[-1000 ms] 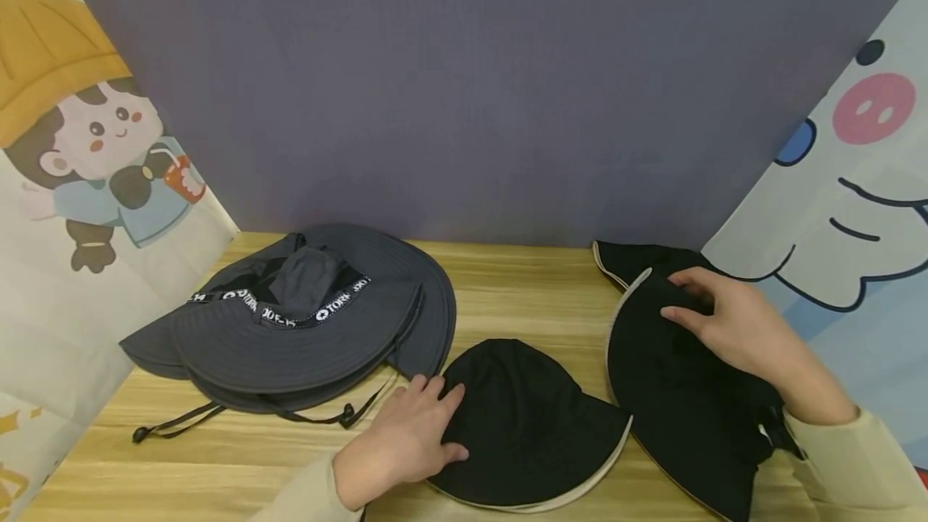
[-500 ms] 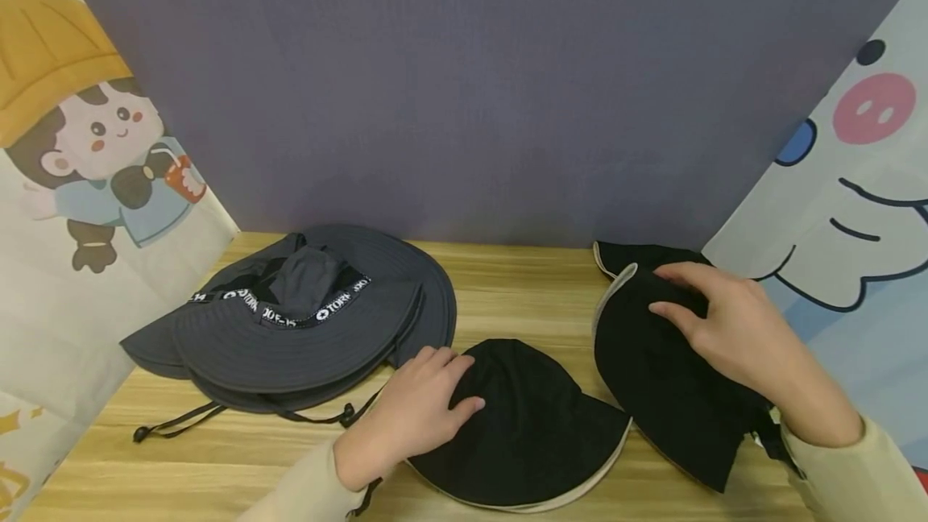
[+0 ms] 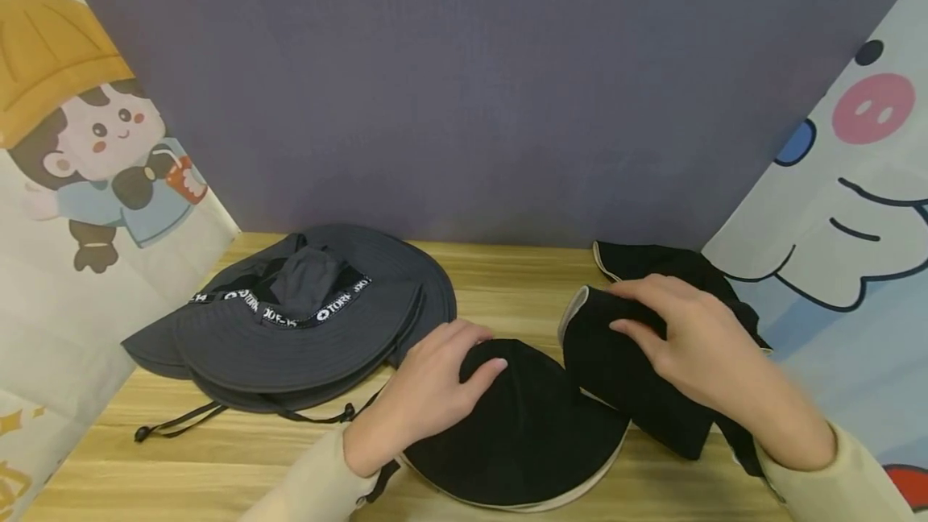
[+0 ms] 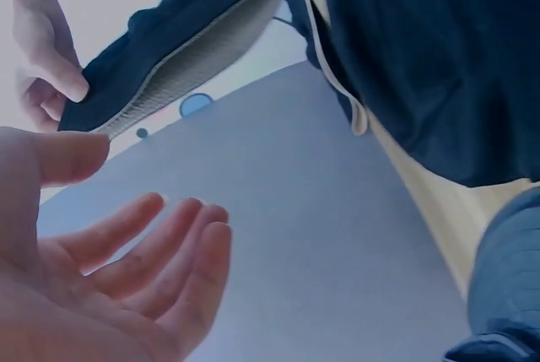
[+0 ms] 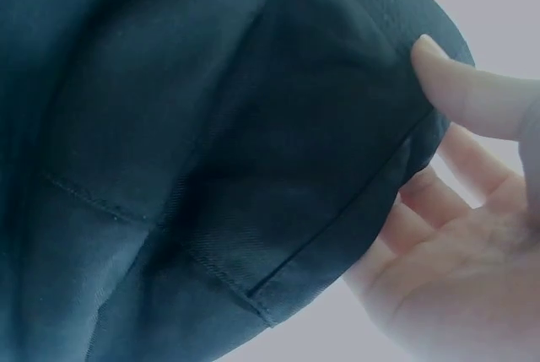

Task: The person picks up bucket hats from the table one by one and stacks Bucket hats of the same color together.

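Observation:
In the head view my right hand (image 3: 696, 345) pinches the edge of a black bucket hat (image 3: 623, 377) with a pale lining, thumb on one side and fingers on the other. The right wrist view confirms this: dark cloth lies between the thumb (image 5: 472, 96) and the fingers. A second black hat (image 3: 536, 441) with a pale rim lies flat at the front middle, its right side meeting the held hat. Over its left part is my left hand (image 3: 435, 393). The left wrist view shows that hand's fingers (image 4: 190, 294) loosely bent, apart from the thumb, holding nothing.
Dark grey brimmed hats (image 3: 290, 345) with lettered bands lie stacked at the left, their cords (image 3: 181, 421) trailing forward. Another black hat (image 3: 652, 260) lies at the back right. A grey panel (image 3: 464, 103) closes the back of the wooden table (image 3: 507, 288); printed cloths flank both sides.
My right hand has drawn the held black hat leftward and forward, away from the one behind it. My left hand has shifted right and slightly back over the middle hat.

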The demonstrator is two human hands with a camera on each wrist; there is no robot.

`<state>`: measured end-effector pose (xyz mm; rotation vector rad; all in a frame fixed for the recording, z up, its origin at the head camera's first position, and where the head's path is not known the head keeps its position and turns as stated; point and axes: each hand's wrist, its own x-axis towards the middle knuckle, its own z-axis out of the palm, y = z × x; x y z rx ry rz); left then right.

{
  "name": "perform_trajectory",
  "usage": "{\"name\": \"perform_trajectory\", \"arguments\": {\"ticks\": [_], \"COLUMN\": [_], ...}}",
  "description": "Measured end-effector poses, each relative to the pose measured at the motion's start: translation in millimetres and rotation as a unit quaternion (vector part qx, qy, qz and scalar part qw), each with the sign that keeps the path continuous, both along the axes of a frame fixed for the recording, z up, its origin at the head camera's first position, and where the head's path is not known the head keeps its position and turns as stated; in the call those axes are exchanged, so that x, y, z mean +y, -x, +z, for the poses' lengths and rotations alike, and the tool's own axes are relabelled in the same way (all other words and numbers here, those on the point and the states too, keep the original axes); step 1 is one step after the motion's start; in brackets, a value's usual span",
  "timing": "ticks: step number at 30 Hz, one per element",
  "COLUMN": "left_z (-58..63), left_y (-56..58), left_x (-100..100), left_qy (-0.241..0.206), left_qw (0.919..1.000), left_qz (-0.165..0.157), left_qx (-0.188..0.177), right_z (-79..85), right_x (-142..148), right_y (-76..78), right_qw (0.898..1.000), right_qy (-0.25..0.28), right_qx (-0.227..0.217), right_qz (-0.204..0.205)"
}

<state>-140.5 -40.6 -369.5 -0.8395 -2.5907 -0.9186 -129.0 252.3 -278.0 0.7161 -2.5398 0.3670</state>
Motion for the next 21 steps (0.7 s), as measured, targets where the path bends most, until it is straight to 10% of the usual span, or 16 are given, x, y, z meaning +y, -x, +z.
{"name": "perform_trajectory", "arguments": {"ticks": [21], "left_z": [21.1], "left_y": [3.0], "left_x": [14.8], "left_qy": [-0.117], "left_qw": [0.9813], "left_qz": [-0.098], "left_qx": [0.118], "right_z": [-17.1], "right_x": [-52.2], "right_y": [-4.1], "right_qw": [0.996], "right_qy": [-0.037], "right_qx": [-0.009], "right_qz": [0.079]}}
